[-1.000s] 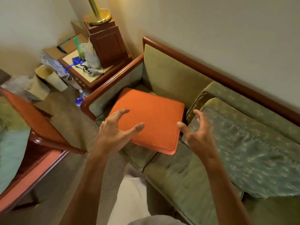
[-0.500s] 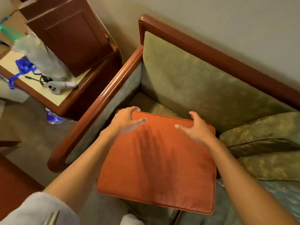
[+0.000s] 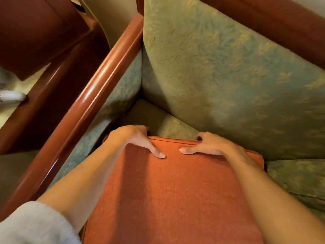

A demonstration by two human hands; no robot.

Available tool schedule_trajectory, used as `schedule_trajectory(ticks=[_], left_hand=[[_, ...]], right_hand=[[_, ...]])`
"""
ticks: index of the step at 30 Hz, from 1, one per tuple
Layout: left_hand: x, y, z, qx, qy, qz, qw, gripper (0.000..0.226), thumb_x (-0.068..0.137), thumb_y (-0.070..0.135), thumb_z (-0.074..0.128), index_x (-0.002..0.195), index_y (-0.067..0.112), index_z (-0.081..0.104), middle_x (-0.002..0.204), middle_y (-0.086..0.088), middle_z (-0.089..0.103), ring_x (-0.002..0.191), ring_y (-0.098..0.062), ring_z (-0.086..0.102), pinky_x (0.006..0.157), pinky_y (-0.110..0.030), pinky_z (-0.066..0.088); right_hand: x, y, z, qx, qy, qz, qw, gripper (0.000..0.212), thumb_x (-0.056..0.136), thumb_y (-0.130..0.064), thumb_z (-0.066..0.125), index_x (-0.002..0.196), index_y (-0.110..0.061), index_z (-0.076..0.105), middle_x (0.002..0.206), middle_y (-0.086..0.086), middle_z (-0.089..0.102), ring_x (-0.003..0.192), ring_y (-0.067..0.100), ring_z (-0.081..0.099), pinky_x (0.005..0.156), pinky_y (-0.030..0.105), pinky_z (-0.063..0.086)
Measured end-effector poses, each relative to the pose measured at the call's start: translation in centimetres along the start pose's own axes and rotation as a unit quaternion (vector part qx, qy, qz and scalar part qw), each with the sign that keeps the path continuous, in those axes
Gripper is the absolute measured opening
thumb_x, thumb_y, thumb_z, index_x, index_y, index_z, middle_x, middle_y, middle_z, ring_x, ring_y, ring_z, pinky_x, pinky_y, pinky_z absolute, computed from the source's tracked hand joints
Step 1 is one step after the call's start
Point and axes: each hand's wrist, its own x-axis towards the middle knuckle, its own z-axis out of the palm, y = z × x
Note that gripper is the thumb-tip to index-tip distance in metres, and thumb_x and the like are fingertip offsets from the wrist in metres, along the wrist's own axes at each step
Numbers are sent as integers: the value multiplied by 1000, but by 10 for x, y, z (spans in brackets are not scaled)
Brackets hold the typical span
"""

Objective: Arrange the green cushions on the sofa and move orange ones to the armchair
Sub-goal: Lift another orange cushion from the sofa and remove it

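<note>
Both hands (image 3: 175, 145) had closed onto the orange cushion's (image 3: 175, 199) far edge, thumbs on top, fingers hooked behind.

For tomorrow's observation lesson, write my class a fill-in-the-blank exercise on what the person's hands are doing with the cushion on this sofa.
1. Both hands take a grip on the far edge of a flat square cushion whose fabric colour is ____.
2. The left hand and right hand each lay a ____ flat on top of the cushion.
3. The patterned sofa backrest behind the cushion is ____ in colour.
4. The glossy sofa armrest is made of ____.

Missing words: orange; thumb; green; wood
</note>
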Motion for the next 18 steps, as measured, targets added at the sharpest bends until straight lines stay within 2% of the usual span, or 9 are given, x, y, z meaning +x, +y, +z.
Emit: schedule_trajectory(ticks=[3, 6, 9, 10, 11, 13, 14, 16, 18], left_hand=[[3, 3, -8, 10, -45, -15, 999, 148, 27, 84, 84, 155, 34, 30, 156, 5, 41, 142, -28, 42, 109, -49, 43], [-5, 6, -9, 13, -75, -24, 997, 140, 25, 82, 87, 149, 35, 41, 146, 6, 52, 132, -28, 53, 103, -48, 49], [-20, 1, -2, -23, -100, -20, 995, 117, 24, 78, 91, 128, 30, 65, 117, 9, 72, 106, -23, 69, 95, -44, 55], [-27, -1, 1, -26, -89, -16, 996, 114, 22, 79, 89, 122, 30, 69, 113, 9, 73, 103, -22, 70, 95, -43, 55], [-37, -2, 4, -21, -65, -14, 998, 117, 21, 83, 86, 124, 30, 68, 121, 9, 70, 112, -23, 67, 99, -44, 52], [-61, 1, 12, 19, -11, -7, 1000, 133, 24, 93, 76, 139, 28, 57, 148, 5, 49, 145, -30, 35, 116, -52, 32], [-74, 5, 16, 42, 9, 1, 999, 139, 26, 96, 71, 143, 25, 51, 155, 1, 41, 150, -32, 21, 120, -55, 20], [-107, 14, 22, 65, 45, 23, 997, 131, 35, 97, 68, 141, 23, 49, 147, -2, 48, 145, -33, 28, 120, -51, 17], [-145, 24, 32, 66, 74, 46, 994, 117, 43, 92, 71, 135, 24, 51, 132, 1, 57, 132, -29, 46, 113, -46, 28]], right_hand=[[3, -3, -8, -15, -52, 13, 998, 143, 27, -102, 61, 148, -30, 41, 151, -4, 44, 131, 24, 49, 107, 46, 42], [-3, -4, -8, -34, -83, 19, 996, 141, 30, -103, 59, 149, -31, 41, 155, -1, 39, 136, 25, 44, 110, 47, 38], [-22, -5, -8, -43, -88, 33, 995, 141, 25, -104, 58, 147, -34, 45, 156, 3, 36, 138, 28, 40, 110, 51, 36], [-31, -6, -9, -47, -84, 42, 994, 145, 24, -104, 58, 148, -33, 43, 158, 5, 32, 140, 30, 37, 112, 53, 34], [-43, -8, -9, -51, -78, 48, 994, 147, 24, -104, 58, 151, -32, 38, 161, 6, 25, 144, 32, 30, 113, 55, 31], [-70, -9, -7, -65, -53, 45, 995, 146, 31, -104, 56, 154, -30, 31, 164, 7, 16, 149, 35, 17, 116, 58, 22], [-86, -8, -5, -71, -35, 30, 996, 140, 38, -103, 56, 154, -28, 32, 163, 9, 18, 149, 36, 12, 118, 58, 17], [-122, -5, 0, -70, 3, 6, 998, 127, 54, -96, 57, 154, -22, 34, 161, 12, 23, 149, 35, 10, 120, 54, 11], [-164, 1, 7, -58, 38, 0, 998, 119, 62, -90, 59, 153, -17, 34, 159, 13, 26, 148, 32, 16, 118, 47, 14]])
